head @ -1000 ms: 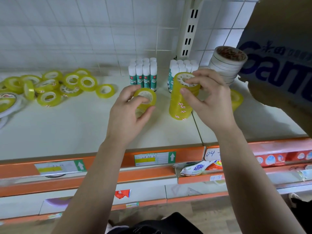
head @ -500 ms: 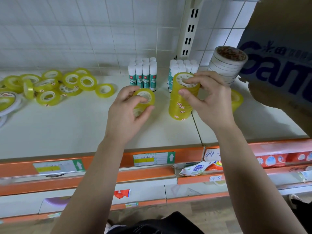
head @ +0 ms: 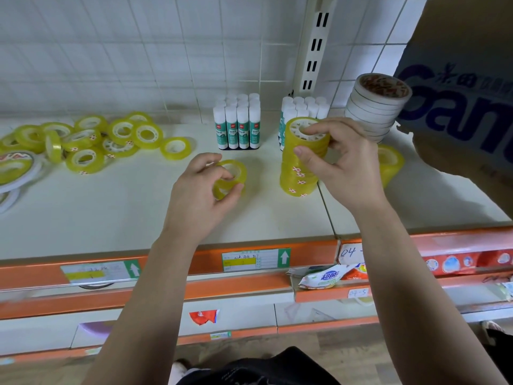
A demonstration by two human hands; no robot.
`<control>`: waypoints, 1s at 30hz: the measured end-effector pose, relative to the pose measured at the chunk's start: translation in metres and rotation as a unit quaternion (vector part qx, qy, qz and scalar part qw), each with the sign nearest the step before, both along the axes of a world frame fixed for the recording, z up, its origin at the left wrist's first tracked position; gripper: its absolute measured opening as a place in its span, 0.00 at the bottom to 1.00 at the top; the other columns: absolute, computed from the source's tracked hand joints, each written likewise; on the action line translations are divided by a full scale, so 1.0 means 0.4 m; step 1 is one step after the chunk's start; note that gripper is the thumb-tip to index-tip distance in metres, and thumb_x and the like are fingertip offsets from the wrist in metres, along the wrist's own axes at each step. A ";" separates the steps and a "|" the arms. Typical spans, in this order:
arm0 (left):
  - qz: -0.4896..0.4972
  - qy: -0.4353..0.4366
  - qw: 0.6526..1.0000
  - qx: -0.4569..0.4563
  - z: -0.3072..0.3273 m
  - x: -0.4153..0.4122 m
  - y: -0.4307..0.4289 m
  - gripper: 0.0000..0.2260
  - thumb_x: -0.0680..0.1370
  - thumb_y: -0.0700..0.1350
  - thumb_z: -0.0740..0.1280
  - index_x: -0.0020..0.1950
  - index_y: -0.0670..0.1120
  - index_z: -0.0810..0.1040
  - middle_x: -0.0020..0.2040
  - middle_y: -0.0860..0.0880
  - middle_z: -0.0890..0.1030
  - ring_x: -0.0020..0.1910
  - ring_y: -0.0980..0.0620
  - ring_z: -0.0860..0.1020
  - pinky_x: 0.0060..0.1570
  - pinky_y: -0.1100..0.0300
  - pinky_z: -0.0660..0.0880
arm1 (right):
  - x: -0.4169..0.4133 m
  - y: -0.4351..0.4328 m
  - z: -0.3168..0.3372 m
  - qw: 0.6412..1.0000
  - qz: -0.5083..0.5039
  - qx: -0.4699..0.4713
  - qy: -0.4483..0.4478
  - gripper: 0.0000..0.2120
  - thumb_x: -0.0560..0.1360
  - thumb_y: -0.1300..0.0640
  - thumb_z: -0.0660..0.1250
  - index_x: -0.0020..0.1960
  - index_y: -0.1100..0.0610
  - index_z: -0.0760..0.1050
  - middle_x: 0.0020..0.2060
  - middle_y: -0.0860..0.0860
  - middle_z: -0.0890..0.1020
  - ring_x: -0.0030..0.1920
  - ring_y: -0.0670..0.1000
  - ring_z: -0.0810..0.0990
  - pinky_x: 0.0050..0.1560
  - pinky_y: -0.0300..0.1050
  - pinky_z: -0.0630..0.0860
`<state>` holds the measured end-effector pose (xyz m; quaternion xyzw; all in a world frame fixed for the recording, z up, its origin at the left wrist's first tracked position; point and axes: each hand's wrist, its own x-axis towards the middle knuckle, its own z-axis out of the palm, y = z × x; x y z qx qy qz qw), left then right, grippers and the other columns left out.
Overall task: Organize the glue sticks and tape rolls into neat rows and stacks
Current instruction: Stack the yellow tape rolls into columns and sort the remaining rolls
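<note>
Yellow tape being built into a column on the shelf

The stacking step is judged to be in hand: what look like two loose rolls are pinched in the curled fingers of the left hand, just left of the tall tape stack, whose top is gripped between thumb and curled fingers of the right hand. Two blocks of glue sticks are already stood in rows at the back, beside a white tape stack. A scattered pile of rolls is left at the far left of the shelf. Next, the held rolls would need to be carried over, laid flat and centred on the column while it is steadied, since a tall narrow stack could easily be tipped
</note>
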<state>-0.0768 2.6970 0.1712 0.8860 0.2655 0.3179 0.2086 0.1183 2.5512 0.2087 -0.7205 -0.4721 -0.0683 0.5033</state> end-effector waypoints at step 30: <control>0.001 0.073 0.996 -0.054 0.003 -0.008 0.003 0.14 0.67 0.46 0.79 0.49 0.42 0.84 0.59 0.46 0.77 0.54 0.48 0.77 0.50 0.62 0.66 | -0.016 -0.016 0.012 1.000 0.012 -0.003 -0.007 0.22 0.73 0.46 0.72 0.63 0.55 0.77 0.59 0.51 0.77 0.59 0.46 0.76 0.56 0.49 0.77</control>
